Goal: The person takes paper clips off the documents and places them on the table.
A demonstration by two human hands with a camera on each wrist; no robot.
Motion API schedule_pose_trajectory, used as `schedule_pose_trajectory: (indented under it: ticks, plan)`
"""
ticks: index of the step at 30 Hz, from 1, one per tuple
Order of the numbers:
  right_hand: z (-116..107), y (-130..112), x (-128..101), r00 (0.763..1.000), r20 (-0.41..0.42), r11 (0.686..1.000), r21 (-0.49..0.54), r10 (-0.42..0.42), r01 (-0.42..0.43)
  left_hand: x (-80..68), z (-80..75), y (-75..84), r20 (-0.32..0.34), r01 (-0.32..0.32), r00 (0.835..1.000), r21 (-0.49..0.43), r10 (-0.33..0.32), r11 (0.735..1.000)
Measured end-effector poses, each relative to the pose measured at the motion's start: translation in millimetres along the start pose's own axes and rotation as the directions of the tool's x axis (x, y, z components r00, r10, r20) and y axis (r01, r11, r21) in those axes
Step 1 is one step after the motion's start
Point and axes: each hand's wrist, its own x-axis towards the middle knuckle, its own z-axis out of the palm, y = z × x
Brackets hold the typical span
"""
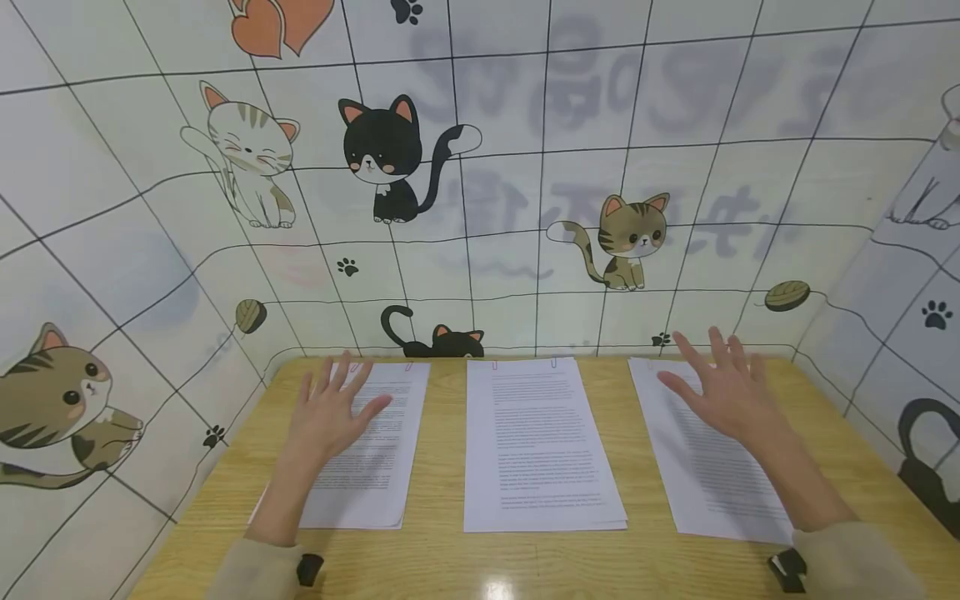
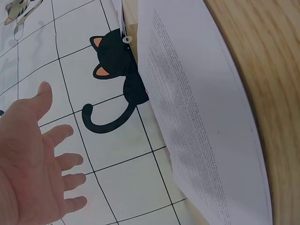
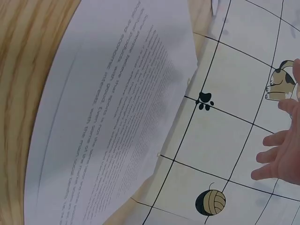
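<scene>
Three stacks of printed paper lie side by side on the wooden table. My left hand, fingers spread, hovers above the left stack, hiding part of its text; red paper clips show at its top edge. Over the upper part of the right stack my right hand is held with fingers apart. Neither hand holds anything. Between them sits the middle stack, with a red clip and a dark blue clip at its top. Both wrist views show an empty palm above the paper.
The wooden table ends at a white gridded wall covering printed with cartoon cats, which also rises along the left and right sides. Dark wrist straps sit at the sleeve cuffs.
</scene>
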Motion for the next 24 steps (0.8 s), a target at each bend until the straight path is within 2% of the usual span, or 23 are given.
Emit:
schedule_pose_trajectory:
  ticks: [7, 13, 19, 24]
  plan:
    - [0.1, -18.6, 6.0, 1.000, -0.003, 0.994, 0.107, -0.025, 0.025, -0.6, -3.9, -4.0, 0.020, 0.022, 1.000, -0.033, -0.021, 0.999]
    - [0.3, -39.2, 13.4, 0.997, 0.069, 0.977, 0.211, -0.023, 0.008, -0.8, -4.2, -9.1, 0.026, 0.070, 0.997, -0.060, -0.069, 0.996]
    - [7.2, -54.1, 17.9, 0.992, 0.120, 0.950, 0.311, -0.041, 0.001, -1.5, -4.1, -13.2, 0.035, 0.101, 0.995, -0.084, -0.098, 0.991]
    - [15.6, -65.4, 23.7, 0.992, 0.081, 0.916, 0.396, -0.100, 0.060, -2.3, -4.5, -19.2, 0.061, 0.137, 0.990, -0.131, -0.130, 0.982]
